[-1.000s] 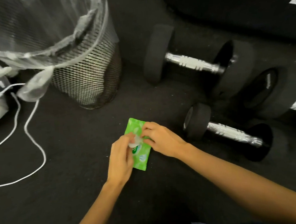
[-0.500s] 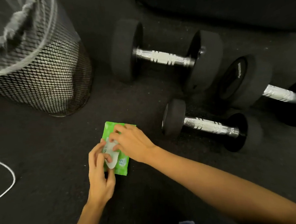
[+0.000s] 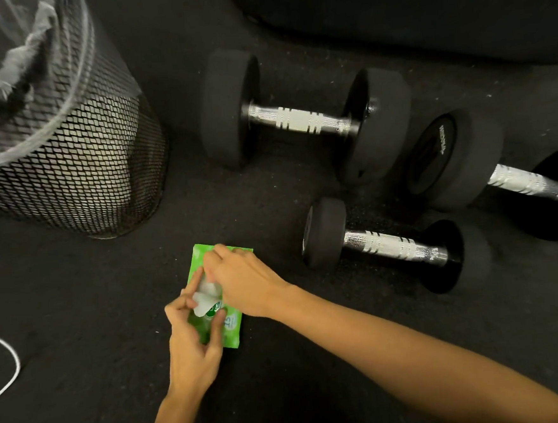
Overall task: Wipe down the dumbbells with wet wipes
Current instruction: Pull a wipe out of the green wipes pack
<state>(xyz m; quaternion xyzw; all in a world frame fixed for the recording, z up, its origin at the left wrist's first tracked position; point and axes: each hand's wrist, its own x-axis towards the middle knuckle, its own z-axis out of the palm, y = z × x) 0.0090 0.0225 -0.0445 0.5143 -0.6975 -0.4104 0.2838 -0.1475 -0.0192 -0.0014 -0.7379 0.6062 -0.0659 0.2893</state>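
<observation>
A green pack of wet wipes lies flat on the dark floor. My left hand presses on its near half, pinching the pack's peeled-back white flap. My right hand rests over the pack's far half, fingertips at the opening; a bit of white wipe shows beneath them. Three black dumbbells with chrome handles lie to the right: a small one nearest, a large one behind it, and another large one at the right edge.
A black mesh waste bin with a clear liner stands at the left. A white cord curls on the floor at the far left. A large dark object with a white label fills the top right.
The view shifted so the bin and cord slid left and the dumbbells came closer to centre. My left hand peeled the pack's flap back toward me; both hands stay on the pack.
</observation>
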